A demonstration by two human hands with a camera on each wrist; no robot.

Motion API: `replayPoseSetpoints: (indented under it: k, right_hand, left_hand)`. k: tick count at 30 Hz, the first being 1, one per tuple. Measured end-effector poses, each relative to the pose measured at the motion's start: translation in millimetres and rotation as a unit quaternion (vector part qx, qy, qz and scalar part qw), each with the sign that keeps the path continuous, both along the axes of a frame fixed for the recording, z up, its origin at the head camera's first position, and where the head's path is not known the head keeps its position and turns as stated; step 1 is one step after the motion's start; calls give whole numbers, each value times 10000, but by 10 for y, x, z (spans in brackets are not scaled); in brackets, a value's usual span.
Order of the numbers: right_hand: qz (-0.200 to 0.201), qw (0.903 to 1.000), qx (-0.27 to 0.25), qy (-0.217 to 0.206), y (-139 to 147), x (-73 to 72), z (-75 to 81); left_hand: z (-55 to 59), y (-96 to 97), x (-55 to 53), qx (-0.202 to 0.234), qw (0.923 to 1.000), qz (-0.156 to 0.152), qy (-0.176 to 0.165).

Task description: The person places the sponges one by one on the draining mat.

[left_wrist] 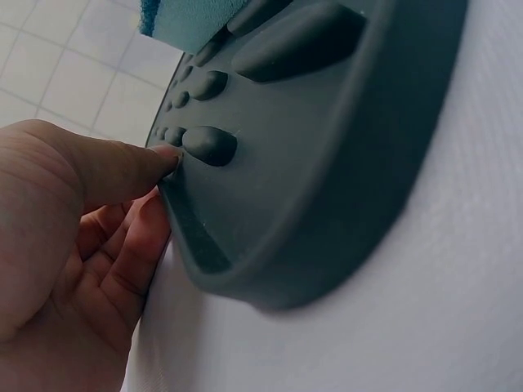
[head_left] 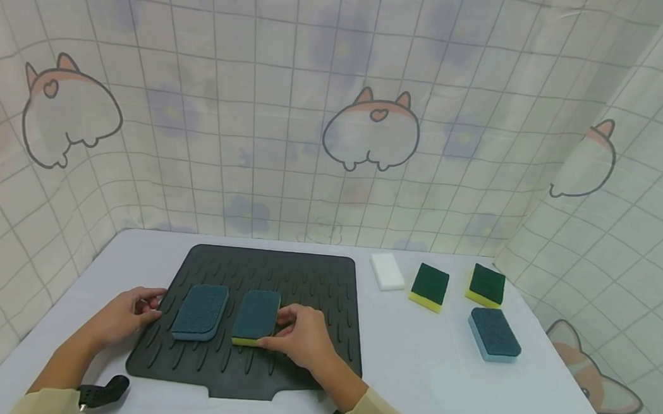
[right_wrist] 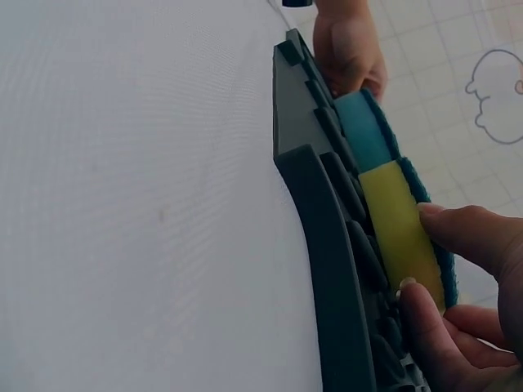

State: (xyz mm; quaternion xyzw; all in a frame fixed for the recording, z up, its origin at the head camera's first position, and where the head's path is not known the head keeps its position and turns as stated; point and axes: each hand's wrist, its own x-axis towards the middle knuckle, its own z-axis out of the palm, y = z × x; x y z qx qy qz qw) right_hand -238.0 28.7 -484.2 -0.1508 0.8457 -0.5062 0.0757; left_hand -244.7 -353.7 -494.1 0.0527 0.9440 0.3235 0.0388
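A dark grey ribbed rubber mat [head_left: 185, 366] lies on the white table. My left hand [head_left: 121, 316] is at its left edge; in the left wrist view the thumb [left_wrist: 135, 167] lies on the rim and the other fingers are bent against its outer side. My right hand [head_left: 306, 338] grips the right side of a yellow sponge [right_wrist: 396, 229] with a dark teal scouring face, which sits on the middle of the mat. To its left on the mat is a blue sponge [head_left: 201, 313], also scouring face up, close to my left hand but apart from it.
Right of the mat lie a white sponge [head_left: 387, 272], two yellow sponges with dark green tops, one nearer [head_left: 429, 286] and one farther right [head_left: 486, 286], and another blue sponge [head_left: 494, 334]. A tile-patterned curtain [head_left: 287, 185] stands behind and along both sides of the table.
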Motion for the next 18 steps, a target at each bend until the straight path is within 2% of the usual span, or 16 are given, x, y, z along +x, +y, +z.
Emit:
replayPoseSetpoints:
  k: [18]
  right_hand:
    - [38,10000,49,8,-4,21,20]
  left_hand:
    - [3,9,11,-2,10000,3,30]
